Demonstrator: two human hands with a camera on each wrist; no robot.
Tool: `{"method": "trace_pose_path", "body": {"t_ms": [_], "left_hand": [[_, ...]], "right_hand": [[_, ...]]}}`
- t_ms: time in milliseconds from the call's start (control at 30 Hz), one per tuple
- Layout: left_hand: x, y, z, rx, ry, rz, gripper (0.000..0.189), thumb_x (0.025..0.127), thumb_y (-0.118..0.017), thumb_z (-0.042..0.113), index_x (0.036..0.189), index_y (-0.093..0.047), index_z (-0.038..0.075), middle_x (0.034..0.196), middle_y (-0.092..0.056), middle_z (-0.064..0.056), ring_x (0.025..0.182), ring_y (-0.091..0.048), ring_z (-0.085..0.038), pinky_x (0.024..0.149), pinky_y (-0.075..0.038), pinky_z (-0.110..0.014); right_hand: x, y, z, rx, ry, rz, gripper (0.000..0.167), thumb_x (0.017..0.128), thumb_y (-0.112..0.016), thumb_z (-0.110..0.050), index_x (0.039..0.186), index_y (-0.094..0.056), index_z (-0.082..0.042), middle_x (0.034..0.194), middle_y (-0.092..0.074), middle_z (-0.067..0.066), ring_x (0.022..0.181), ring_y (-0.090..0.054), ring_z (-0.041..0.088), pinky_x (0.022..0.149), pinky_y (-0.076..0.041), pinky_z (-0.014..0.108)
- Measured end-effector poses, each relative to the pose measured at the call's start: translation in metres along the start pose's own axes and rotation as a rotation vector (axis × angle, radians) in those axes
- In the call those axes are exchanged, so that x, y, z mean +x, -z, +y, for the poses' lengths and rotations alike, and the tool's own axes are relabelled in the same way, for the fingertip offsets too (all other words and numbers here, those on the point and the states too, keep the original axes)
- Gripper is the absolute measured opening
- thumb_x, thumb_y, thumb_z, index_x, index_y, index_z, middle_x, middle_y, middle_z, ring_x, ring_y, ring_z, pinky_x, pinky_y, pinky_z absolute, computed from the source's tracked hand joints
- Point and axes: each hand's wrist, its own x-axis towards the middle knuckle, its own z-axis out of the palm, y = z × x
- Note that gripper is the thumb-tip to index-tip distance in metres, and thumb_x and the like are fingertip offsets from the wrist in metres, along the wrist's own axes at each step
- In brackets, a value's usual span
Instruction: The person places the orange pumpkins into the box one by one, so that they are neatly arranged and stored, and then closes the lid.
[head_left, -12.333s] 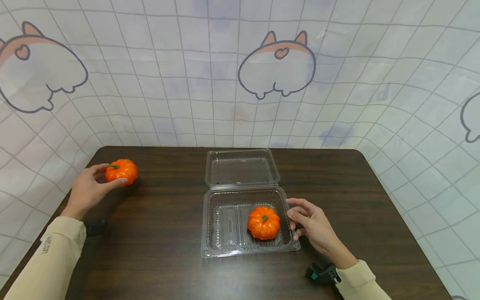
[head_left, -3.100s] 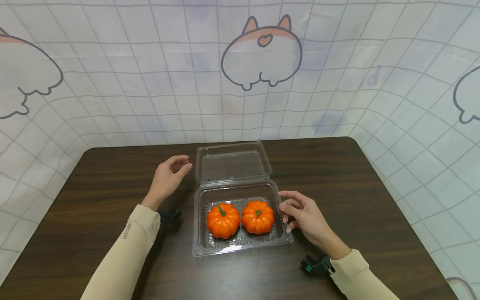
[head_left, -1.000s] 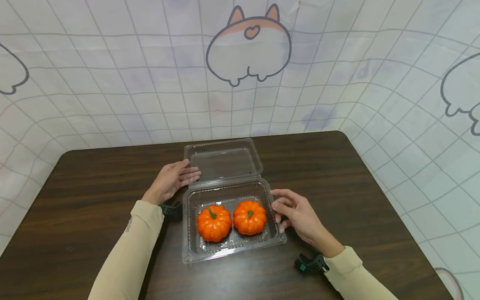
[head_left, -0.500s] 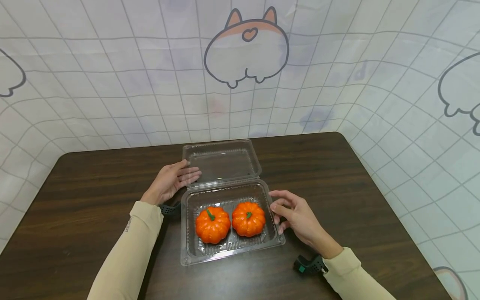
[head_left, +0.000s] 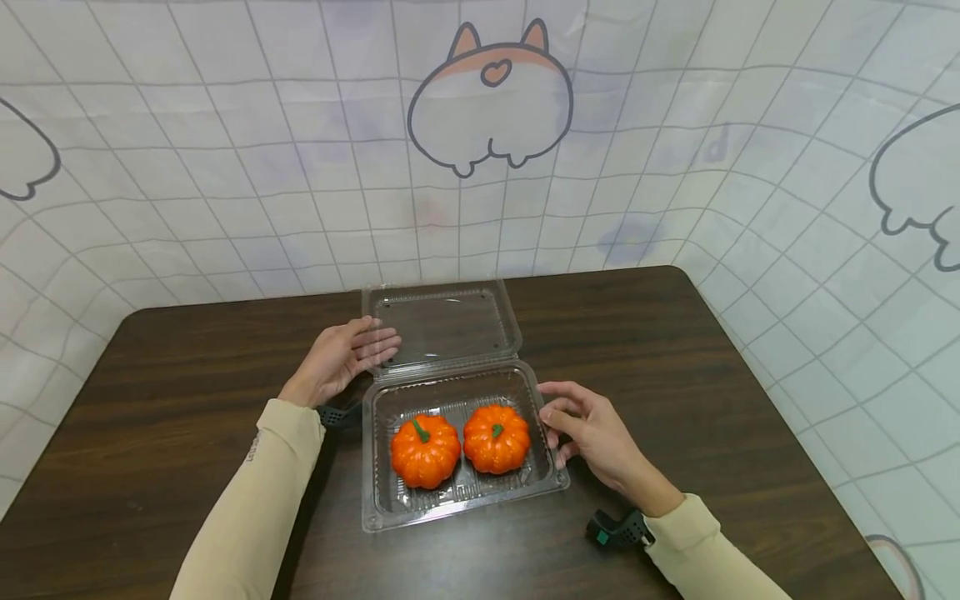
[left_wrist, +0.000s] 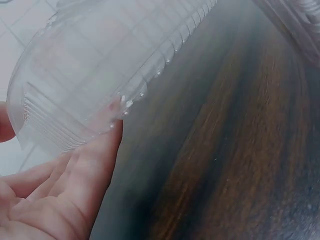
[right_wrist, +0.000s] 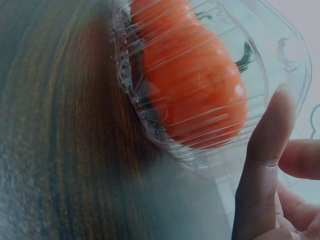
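A clear plastic clamshell container lies on the table with its lid folded back. Two orange toy pumpkins with green stems sit side by side in its base. At the lid's left edge is my left hand, its fingers underneath and its thumb at the rim; the left wrist view shows the fingers through the plastic. My right hand holds the base's right rim, thumb against it in the right wrist view. The nearer pumpkin shows through the wall there.
The dark wood table stretches out on both sides of the container. A white gridded cloth with cartoon animal prints hangs along its back and sides. Dark straps sit at both wrists.
The left hand set its pumpkin, first held at far left, into the base beside the other, then went to the lid. Lately the lid's far edge has risen slightly. The right hand stays put.
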Motion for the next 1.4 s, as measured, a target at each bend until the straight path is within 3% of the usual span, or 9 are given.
{"method": "trace_pose_path", "body": {"t_ms": [167,367,500,600,1000,1200,1400], "left_hand": [[-0.003,-0.002,0.006,0.051,-0.020,-0.006,0.056,0.113,-0.043,0.025,0.158,-0.028,-0.006,0.162,-0.036,-0.032,0.109,-0.076,-0.012,0.096,-0.061,-0.028],[-0.006,-0.003,0.013,0.092,-0.026,-0.004,0.056,0.113,-0.044,0.025,0.157,-0.030,-0.006,0.159,-0.042,-0.030,0.109,-0.075,-0.011,0.095,-0.061,-0.028],[-0.008,-0.002,0.018,0.105,-0.026,0.009,0.052,0.111,-0.048,0.028,0.151,-0.038,-0.003,0.140,-0.064,-0.016,0.108,-0.074,-0.011,0.094,-0.062,-0.028],[-0.009,-0.003,0.021,0.119,-0.031,0.022,0.049,0.110,-0.050,0.030,0.148,-0.042,-0.001,0.126,-0.069,-0.006,0.106,-0.073,-0.012,0.093,-0.063,-0.028],[-0.017,-0.006,0.032,0.212,-0.065,-0.018,0.065,0.110,-0.049,0.040,0.159,-0.031,0.002,0.160,-0.041,-0.026,0.117,-0.070,-0.011,0.101,-0.059,-0.031],[-0.020,-0.009,0.038,0.247,-0.085,-0.034,0.060,0.111,-0.045,0.042,0.156,-0.034,0.004,0.164,-0.037,-0.027,0.120,-0.068,-0.010,0.102,-0.058,-0.031],[-0.022,-0.013,0.045,0.258,-0.096,-0.042,0.068,0.110,-0.042,0.049,0.159,-0.030,0.004,0.162,-0.040,-0.024,0.122,-0.067,-0.011,0.102,-0.059,-0.031]], "right_hand": [[0.001,0.000,0.001,0.004,-0.007,0.004,0.044,0.104,-0.061,-0.012,0.145,-0.049,-0.003,0.093,-0.068,-0.004,0.065,-0.057,0.012,0.050,-0.057,0.025],[0.003,-0.001,0.002,-0.003,-0.013,0.010,0.044,0.103,-0.062,-0.011,0.144,-0.049,-0.001,0.092,-0.068,-0.004,0.064,-0.056,0.012,0.050,-0.057,0.026],[0.003,-0.001,0.002,-0.008,-0.008,0.007,0.045,0.103,-0.062,-0.012,0.144,-0.049,-0.001,0.092,-0.067,-0.003,0.064,-0.056,0.012,0.051,-0.058,0.026],[0.001,-0.002,0.001,-0.004,-0.010,0.005,0.044,0.103,-0.062,-0.012,0.144,-0.049,-0.002,0.093,-0.067,-0.002,0.064,-0.056,0.013,0.050,-0.058,0.026],[0.000,-0.003,0.000,-0.006,-0.015,0.017,0.042,0.104,-0.060,-0.010,0.144,-0.050,-0.004,0.093,-0.067,-0.001,0.064,-0.056,0.013,0.050,-0.058,0.026],[0.000,-0.004,0.000,-0.008,-0.006,0.012,0.043,0.104,-0.061,-0.011,0.145,-0.050,-0.004,0.094,-0.067,-0.001,0.064,-0.056,0.013,0.050,-0.058,0.027],[-0.001,-0.004,-0.001,-0.007,-0.002,0.015,0.043,0.103,-0.061,-0.011,0.144,-0.051,-0.004,0.094,-0.067,-0.001,0.065,-0.056,0.014,0.050,-0.058,0.027]]}}
